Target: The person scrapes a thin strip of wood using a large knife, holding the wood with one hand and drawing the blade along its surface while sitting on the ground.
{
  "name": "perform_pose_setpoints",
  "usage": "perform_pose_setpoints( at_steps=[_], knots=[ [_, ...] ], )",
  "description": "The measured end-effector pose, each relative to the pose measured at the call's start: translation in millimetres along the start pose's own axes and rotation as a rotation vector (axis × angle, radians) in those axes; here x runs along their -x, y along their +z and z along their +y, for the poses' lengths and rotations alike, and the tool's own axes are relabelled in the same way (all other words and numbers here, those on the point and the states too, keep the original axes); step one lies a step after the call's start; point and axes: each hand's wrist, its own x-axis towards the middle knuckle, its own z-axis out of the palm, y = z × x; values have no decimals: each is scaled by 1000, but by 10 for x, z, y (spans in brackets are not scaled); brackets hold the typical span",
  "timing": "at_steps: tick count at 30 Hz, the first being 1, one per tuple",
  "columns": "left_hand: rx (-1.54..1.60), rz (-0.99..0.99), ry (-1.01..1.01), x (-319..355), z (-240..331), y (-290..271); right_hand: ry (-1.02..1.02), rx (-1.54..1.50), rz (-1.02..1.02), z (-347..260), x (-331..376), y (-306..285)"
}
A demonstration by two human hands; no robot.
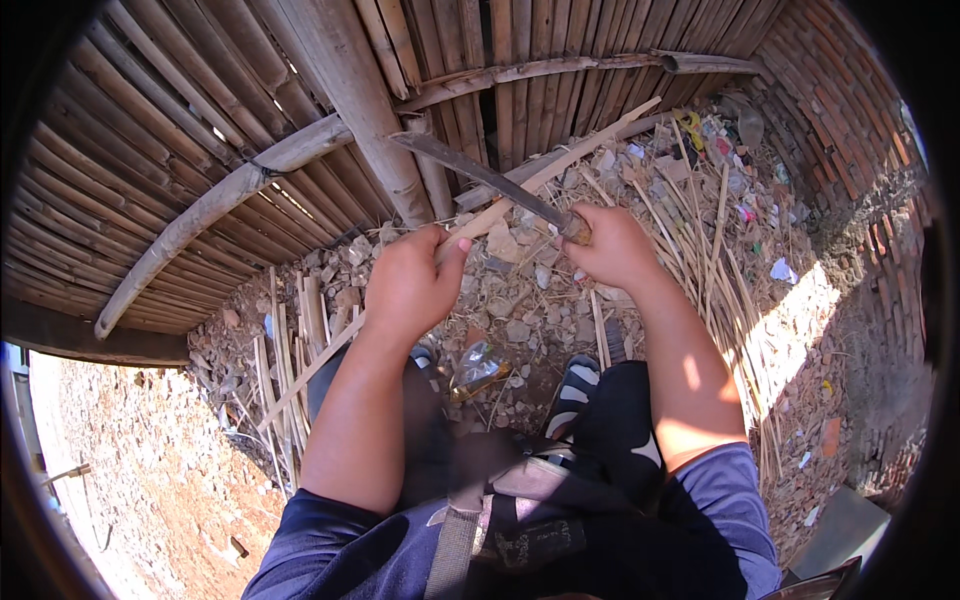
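My left hand point(412, 285) is closed round a long pale bamboo strip point(585, 150), its thumb lying along it. The strip runs on a slant from beside my left knee, up through the hand, to the far right. In my right hand point(614, 248) is the wooden handle of a machete point(455, 160), fingers wrapped round it. Its long dark blade points to the far left and crosses over the strip just beyond my left hand. Whether the edge touches the strip, I cannot tell.
A bamboo wall point(570, 95) with a thick post point(365, 110) stands close ahead; a brick wall point(850, 100) is at the right. Cut bamboo strips point(715, 270) lie on both sides. Rubble and litter cover the ground, with a clear plastic bag point(478, 370) between my feet.
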Motion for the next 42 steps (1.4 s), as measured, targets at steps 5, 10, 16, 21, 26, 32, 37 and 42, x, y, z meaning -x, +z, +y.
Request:
perform_pose_setpoints(
  at_steps=[5,10,16,21,26,32,37,42],
  knots=[
    [5,-31,-36,-5,29,-24,218,-91,-181,-79,-25,3],
    [-23,-29,-6,19,5,22,54,20,-214,-194,-22,-25],
    [-18,-39,-1,10,16,23,144,-80,-180,-22,-22,8],
    [-17,-53,-10,6,18,18,165,-69,-96,-18,-31,-8],
    [-30,-44,-7,7,-25,13,241,-119,-123,-146,-48,-29],
    [-35,-81,-23,6,-4,7,134,-57,-86,-30,-58,63],
    [-49,-71,10,13,-23,11,163,-88,-113,-23,-55,71],
    [-32,-97,10,15,-8,8,166,-86,-140,1,-61,69]
  ],
)
